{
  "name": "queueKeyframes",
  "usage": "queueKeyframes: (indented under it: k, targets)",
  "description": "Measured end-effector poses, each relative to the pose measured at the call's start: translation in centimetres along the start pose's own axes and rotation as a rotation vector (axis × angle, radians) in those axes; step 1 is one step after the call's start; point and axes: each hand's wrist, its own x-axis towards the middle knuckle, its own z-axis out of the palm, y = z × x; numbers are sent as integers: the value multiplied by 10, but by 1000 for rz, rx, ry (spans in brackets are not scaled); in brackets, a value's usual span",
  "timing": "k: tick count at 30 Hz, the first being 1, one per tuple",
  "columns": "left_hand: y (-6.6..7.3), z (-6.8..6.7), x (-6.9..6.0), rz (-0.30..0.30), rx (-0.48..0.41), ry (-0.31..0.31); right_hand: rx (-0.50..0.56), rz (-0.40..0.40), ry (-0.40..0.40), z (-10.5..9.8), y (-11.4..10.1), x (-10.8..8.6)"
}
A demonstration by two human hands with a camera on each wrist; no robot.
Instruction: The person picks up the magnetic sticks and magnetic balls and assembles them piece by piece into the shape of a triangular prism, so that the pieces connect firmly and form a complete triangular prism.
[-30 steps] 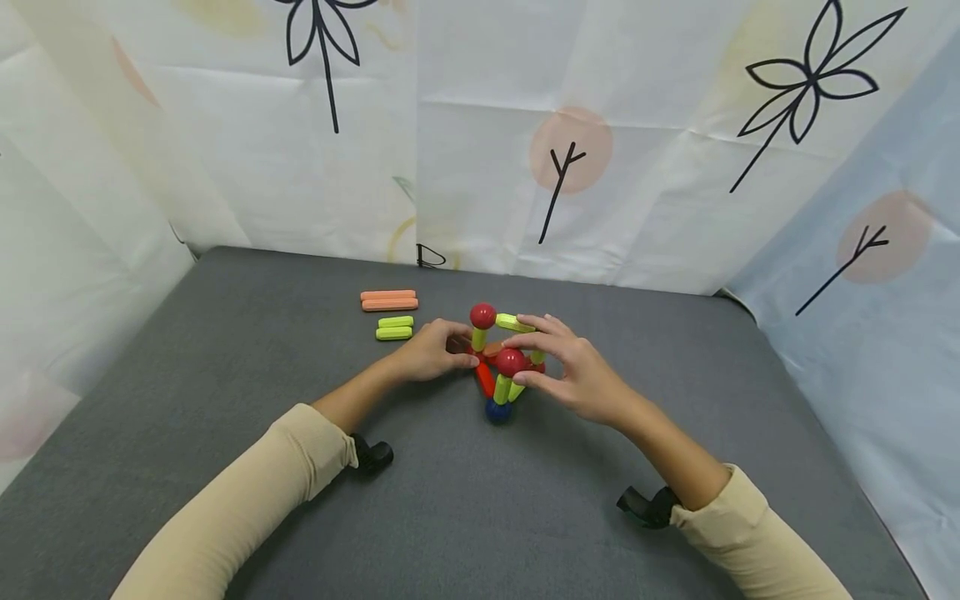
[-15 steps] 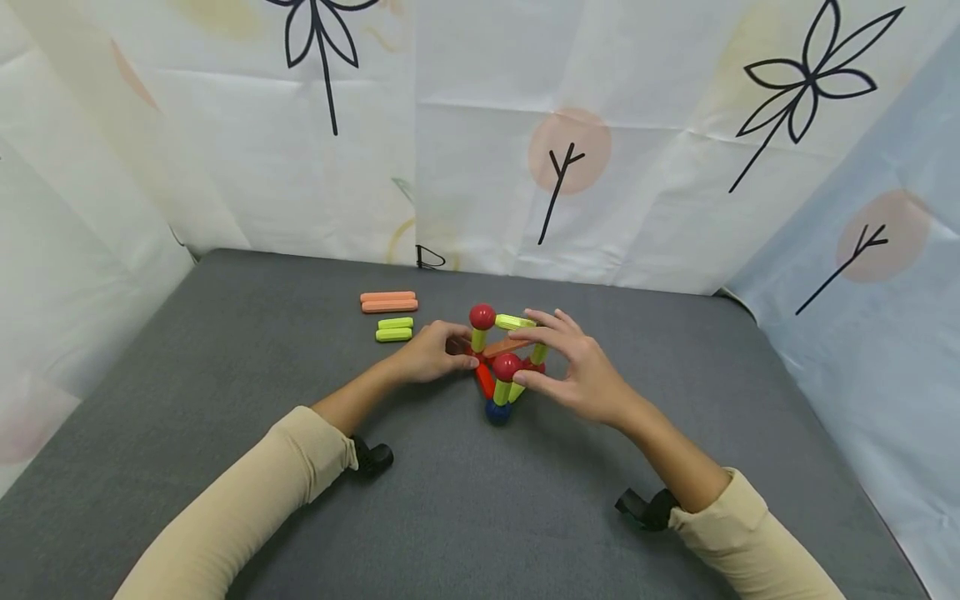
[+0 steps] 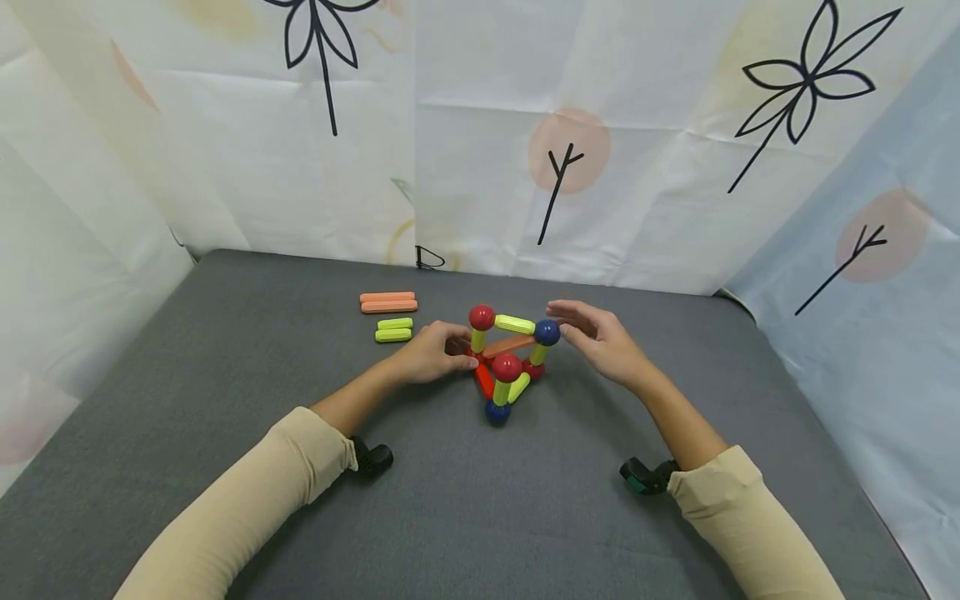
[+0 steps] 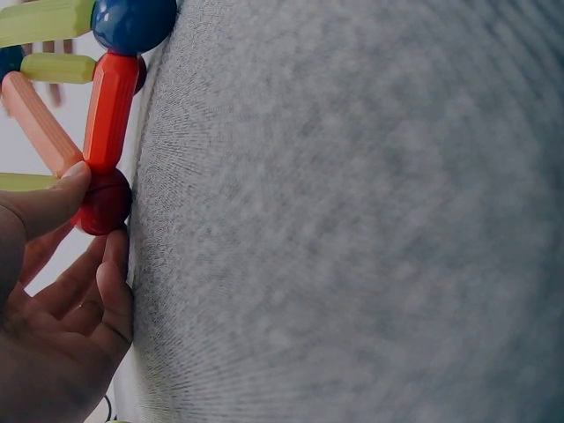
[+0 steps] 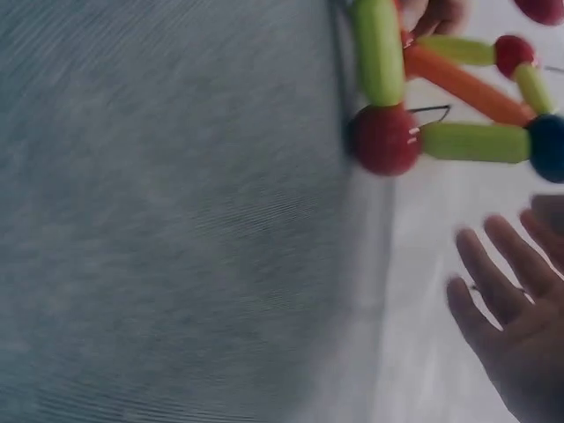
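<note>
A frame of magnetic rods and balls stands on the grey tabletop. Its upper level carries a red ball [image 3: 482, 317], a short yellow-green rod [image 3: 515, 325], a blue ball [image 3: 547, 332] and a nearer red ball [image 3: 507, 367]. An orange rod [image 3: 508, 346] slants from the base up to the blue ball. My left hand [image 3: 429, 354] grips the red base ball [image 4: 106, 207], thumb at the orange rod's lower end and fingertips against the ball. Just right of the upper blue ball is my right hand [image 3: 606, 343], fingers spread, holding nothing.
Two orange rods [image 3: 388, 307] lie side by side at the back left. Two short yellow-green rods [image 3: 393, 335] lie in front of them. A patterned cloth [image 3: 480, 192] hangs behind the table. Each wrist wears a black camera strap.
My right hand has let go and drawn back to the right, uncovering the upper blue ball. The orange rod has been raised to slant up to it. My left hand stays put.
</note>
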Motion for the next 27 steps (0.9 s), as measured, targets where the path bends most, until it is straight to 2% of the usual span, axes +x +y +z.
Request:
queueKeyframes:
  k: [3, 6, 10, 18, 22, 24, 27]
  targets:
    - [0, 0, -1, -3, 3, 1, 10, 66, -116, 3, 11, -1]
    - [0, 0, -1, -10, 7, 0, 11, 95, -219, 8, 18, -2]
    - [0, 0, 0, -14, 7, 3, 13, 107, -302, 13, 21, -3]
    - [1, -1, -1, -16, -22, -16, -42, 78, -286, 20, 22, -2]
    - [0, -7, -5, -34, -125, -35, -55, 72, -271, 22, 23, -3]
    - [-1, -13, -9, -26, -178, -22, -55, 72, -271, 22, 24, -4]
    - [-1, -28, -18, 5, -193, 43, -51, 64, -277, 23, 24, -3]
